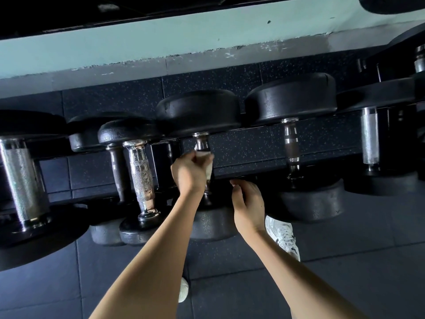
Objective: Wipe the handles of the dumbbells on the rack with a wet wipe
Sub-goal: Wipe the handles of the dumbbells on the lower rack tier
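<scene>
Firmly clamp the limp wet wipe [208, 168] round the rigid, slick handle [203, 143] with the left hand [190, 173] curled over it, leaving the heavy dumbbell [197, 111] seated on the rack [253, 172] and the right hand [249, 208] loosely curled, empty, just beside.

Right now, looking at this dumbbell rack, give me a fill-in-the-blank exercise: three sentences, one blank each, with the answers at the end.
1. The left hand grips a white ____ round the dumbbell handle.
2. The right hand, fingers loosely curled near the rack, holds ____.
3. The shoe beside the right forearm is ____ in colour.

Missing words: wet wipe; nothing; white.
</scene>
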A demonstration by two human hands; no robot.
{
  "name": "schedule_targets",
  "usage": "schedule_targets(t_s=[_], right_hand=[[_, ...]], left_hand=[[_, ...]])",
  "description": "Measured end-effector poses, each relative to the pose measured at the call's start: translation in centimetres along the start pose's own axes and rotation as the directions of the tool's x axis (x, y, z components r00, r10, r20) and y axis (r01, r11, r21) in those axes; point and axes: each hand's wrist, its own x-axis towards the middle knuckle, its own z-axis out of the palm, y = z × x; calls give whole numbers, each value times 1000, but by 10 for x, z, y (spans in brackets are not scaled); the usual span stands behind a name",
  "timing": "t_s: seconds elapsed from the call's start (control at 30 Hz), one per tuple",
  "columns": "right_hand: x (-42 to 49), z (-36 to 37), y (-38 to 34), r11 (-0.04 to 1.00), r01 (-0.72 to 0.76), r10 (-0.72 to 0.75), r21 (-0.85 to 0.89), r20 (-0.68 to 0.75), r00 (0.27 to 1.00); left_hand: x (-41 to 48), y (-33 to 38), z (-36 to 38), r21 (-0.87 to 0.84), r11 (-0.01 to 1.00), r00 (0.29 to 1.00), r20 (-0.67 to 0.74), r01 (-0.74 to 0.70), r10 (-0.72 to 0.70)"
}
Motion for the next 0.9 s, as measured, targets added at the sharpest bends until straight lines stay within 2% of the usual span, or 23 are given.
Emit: schedule_targets(t_s=[0.03,0.1,0.23,0.3,0.37,0.47,0.63,0.77,0.9], right_hand=[[0,0,-1,1000,-1,1,4,-5,1000],[-1,0,-2,1000,-12,12,8,1,1000],[-1,-1,-4,1000,-14,14,10,4,1000],[-1,-1,-3,1000,-10,10,10,5,1000],[-1,-1,-3,1000,-3,3,7,8,1000],[-1,-1,-3,1000,-1,1,10,5,1000],[0,-1,-4,1000,5,-5,7,7,1000],[0,-1,-4,1000,3,-3,14,5,1000],[1,0,-4,1000,11,-11,2,7,1000]], left_hand=[[5,8,2,-13,1000,999,-39,-16,16],[15,17,8,-115,993,995,-87,28,-38],[27,17,14,-287,935,975,-14,208,-222],[36,10,13,-138,946,956,56,294,-289],[44,5,6,-96,925,920,185,368,-347],[47,-1,2,-148,923,905,302,355,-300],[31,4,6,-74,967,954,200,244,-225],[26,-1,4,-89,975,963,200,203,-183],[15,-6,-3,1,987,962,223,161,-158]])
